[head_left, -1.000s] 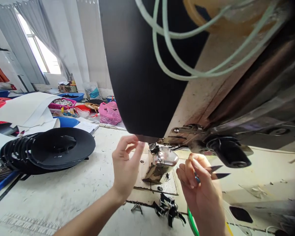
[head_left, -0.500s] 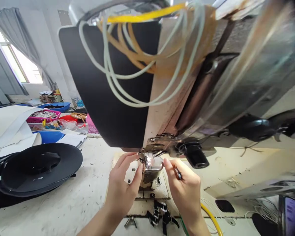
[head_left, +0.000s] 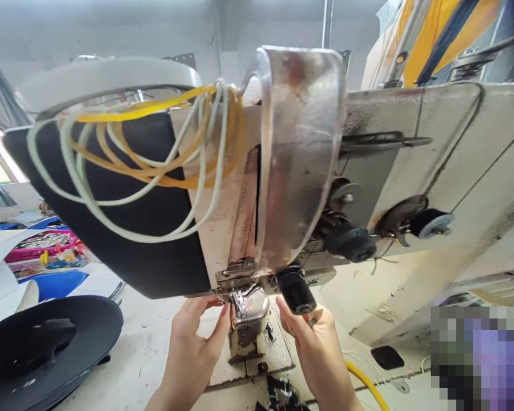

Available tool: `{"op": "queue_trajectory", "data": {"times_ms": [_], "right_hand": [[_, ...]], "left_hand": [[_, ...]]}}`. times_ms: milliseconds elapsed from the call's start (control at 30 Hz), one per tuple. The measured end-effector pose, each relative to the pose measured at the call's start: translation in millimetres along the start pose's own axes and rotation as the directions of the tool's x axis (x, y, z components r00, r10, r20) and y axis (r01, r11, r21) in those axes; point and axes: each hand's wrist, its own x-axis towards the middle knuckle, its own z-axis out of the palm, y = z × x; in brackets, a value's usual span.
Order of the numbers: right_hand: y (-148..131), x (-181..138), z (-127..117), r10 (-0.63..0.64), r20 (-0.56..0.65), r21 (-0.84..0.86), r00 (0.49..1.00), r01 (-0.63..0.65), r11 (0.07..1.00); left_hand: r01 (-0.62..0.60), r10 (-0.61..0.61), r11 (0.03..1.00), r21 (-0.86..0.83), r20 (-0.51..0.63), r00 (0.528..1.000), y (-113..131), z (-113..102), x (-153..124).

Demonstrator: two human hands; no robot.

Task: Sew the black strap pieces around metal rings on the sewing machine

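A sewing machine (head_left: 223,222) fills the middle of the view, its needle area above a small raised metal bed (head_left: 253,308). My left hand (head_left: 195,339) is at the left side of this bed, with thumb and fingertips closed close to the presser foot (head_left: 240,302). What they pinch, if anything, is too small to make out. To the right of the bed is my right hand (head_left: 314,348), its fingers curled round a small dark item that shows only in part. A black knob (head_left: 296,290) hangs just above that hand and hides some of its fingers.
Loops of pale and orange tubing (head_left: 154,200) hang on the machine head beside a clear plastic guard (head_left: 302,154). At the left lies a black round reel (head_left: 51,348). Small black strap pieces (head_left: 282,394) lie in front of the bed. A yellow hose (head_left: 368,382) runs at lower right.
The view has swung right and up, so the machine appears lower and further left. My right hand has drawn slightly away from the bed. My left hand stays by the presser foot.
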Motion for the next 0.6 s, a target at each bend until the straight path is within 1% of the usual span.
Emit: {"op": "queue_trajectory", "data": {"times_ms": [67, 133, 200, 267, 300, 333, 400, 433, 500, 533, 600], "right_hand": [[-1.4, -0.2, 1.6, -0.005, 0.011, 0.019, 1.0, 0.005, 1.0], [-3.9, 0.1, 3.2, -0.021, 0.009, 0.035, 1.0, 0.02, 0.999], [-6.1, 0.7, 4.1, -0.036, 0.013, 0.049, 0.999, 0.035, 0.998], [-7.0, 1.2, 4.0, -0.043, 0.025, 0.062, 0.999, 0.041, 0.997], [-7.1, 1.2, 3.6, -0.043, 0.033, 0.07, 0.999, 0.041, 0.997], [-6.9, 1.0, 3.1, -0.043, 0.041, 0.082, 0.998, 0.039, 0.996], [-6.6, -0.1, 2.2, -0.04, 0.055, 0.114, 0.998, 0.034, 0.993], [-6.8, -0.9, 2.0, -0.038, 0.059, 0.133, 0.998, 0.03, 0.991], [-8.9, -2.2, 2.4, -0.032, 0.059, 0.168, 0.998, 0.022, 0.986], [-11.0, -2.4, 3.2, -0.026, 0.06, 0.18, 0.998, 0.015, 0.984], [-17.0, -1.2, 6.0, -0.015, 0.075, 0.196, 0.997, 0.0, 0.981]], "left_hand": [[0.056, -0.063, 0.994, -0.093, -0.067, 0.996, -5.0, 3.7, -1.9], [0.058, -0.077, 0.986, -0.159, -0.117, 0.99, -8.2, 6.8, -3.6], [-0.009, -0.008, 0.992, -0.125, -0.136, 0.991, -10.3, 7.8, -4.3], [-0.137, 0.138, 0.99, 0.017, -0.13, 0.982, -12.1, 6.4, -3.5], [-0.218, 0.23, 0.97, 0.105, -0.123, 0.965, -13.0, 5.1, -2.6], [-0.302, 0.326, 0.935, 0.188, -0.114, 0.938, -14.0, 3.7, -1.4], [-0.443, 0.491, 0.84, 0.314, -0.092, 0.866, -15.8, 0.9, 1.5], [-0.496, 0.554, 0.793, 0.354, -0.079, 0.829, -16.7, -0.3, 2.8], [-0.573, 0.638, 0.715, 0.4, -0.041, 0.769, -18.3, -2.5, 4.4], [-0.6, 0.666, 0.686, 0.411, -0.022, 0.746, -19.0, -3.6, 4.6], [-0.628, 0.692, 0.658, 0.416, -0.005, 0.722, -19.7, -6.2, 4.0]]}}
